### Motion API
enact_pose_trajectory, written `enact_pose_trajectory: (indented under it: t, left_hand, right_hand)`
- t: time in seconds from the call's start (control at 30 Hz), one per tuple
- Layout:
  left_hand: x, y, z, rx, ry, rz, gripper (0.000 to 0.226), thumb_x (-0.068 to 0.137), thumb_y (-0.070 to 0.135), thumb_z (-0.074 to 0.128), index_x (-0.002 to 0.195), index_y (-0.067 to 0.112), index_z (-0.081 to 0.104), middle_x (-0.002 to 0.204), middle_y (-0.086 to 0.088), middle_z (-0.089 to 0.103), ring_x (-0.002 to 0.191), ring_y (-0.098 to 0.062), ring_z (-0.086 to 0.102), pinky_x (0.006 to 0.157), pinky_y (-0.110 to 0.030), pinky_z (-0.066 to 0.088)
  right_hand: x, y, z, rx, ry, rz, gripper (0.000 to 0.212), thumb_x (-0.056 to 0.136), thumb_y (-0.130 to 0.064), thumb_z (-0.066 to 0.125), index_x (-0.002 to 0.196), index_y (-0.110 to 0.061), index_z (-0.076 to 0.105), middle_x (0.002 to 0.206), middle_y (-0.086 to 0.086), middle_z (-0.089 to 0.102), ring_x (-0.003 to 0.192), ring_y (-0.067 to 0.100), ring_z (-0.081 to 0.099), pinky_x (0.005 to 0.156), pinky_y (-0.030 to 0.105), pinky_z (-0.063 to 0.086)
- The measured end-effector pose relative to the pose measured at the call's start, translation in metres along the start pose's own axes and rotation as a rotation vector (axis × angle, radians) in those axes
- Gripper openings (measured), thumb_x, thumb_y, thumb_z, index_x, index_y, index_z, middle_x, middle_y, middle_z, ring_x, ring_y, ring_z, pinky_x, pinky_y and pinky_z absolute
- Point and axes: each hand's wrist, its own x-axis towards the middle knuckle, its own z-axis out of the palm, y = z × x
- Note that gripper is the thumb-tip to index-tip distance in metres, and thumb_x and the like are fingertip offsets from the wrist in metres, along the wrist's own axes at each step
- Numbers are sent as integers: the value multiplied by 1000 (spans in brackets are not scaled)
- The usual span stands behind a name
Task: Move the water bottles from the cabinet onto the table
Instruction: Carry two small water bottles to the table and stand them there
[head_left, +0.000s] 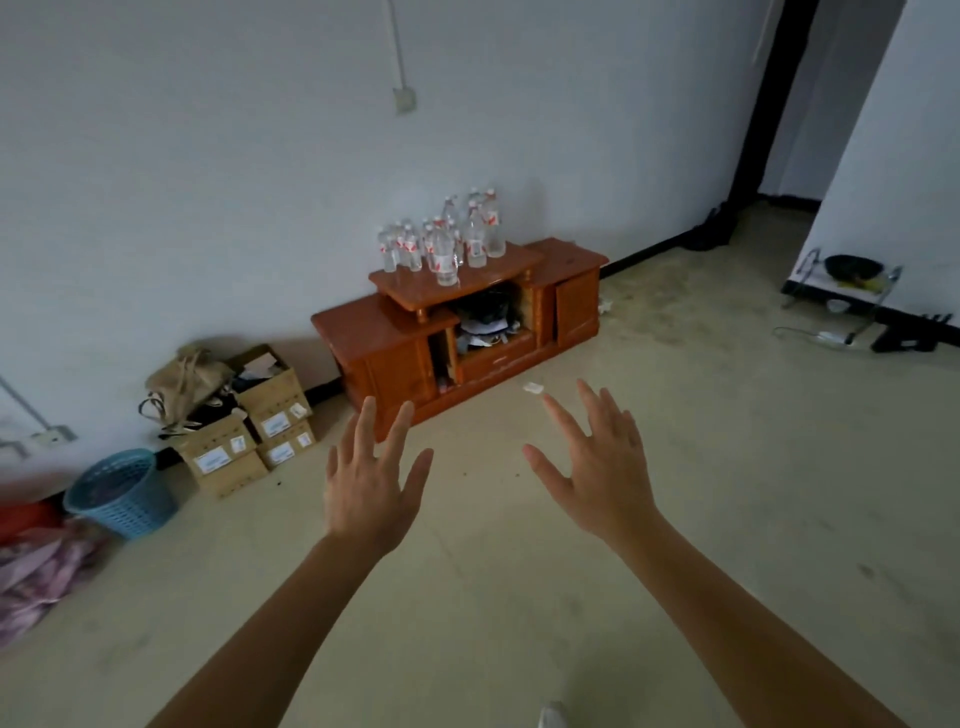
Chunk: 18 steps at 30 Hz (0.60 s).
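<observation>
We hold our left hand (371, 483) and right hand (597, 478) out in front of us, palms down, fingers straight and spread, grasping nothing. The bottles (447, 239) stand upright in a tight cluster on the raised top of the cabinet (358, 325), which sits against the far wall (208, 182). They lie well apart from both hands, farther away and roughly in line with the gap between them, a little closer to the left hand's side. Their long axes run vertical, so we judge that a grasp would come from the side, round the body of a bottle, once we have closed the distance. The nearest bottle stands at the front edge of the top and looks the easiest to take first.

The bottles overlap, so we cannot count them, nor tell how full they are. The cabinet's open middle compartment (488, 322) holds dark clutter we cannot make out. The table is not in view, so we cannot say which way the bottles must be carried.
</observation>
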Motion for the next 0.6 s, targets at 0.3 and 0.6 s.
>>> enact_pose_trajectory:
  t: [0.3,0.6]
  left_hand:
    - [237,-24,37,56,40,-111,67,99,66,19,159,36,21,168,-11,14,152,-37,20,118,-59,26]
    - [420,-131,109,42,13,-222,68,99,65,23,158,32,26,167,-14,17,149,-40,27,111,-63,37]
  right_hand:
    - [271,38,87,55,-54,-102,69,98,-73,25,156,-37,28,166,8,21,152,36,19,118,60,26]
    - [470,13,231,81,-120,-170,69,98,-69,33,157,-34,26,163,12,24,150,37,24,116,59,30]
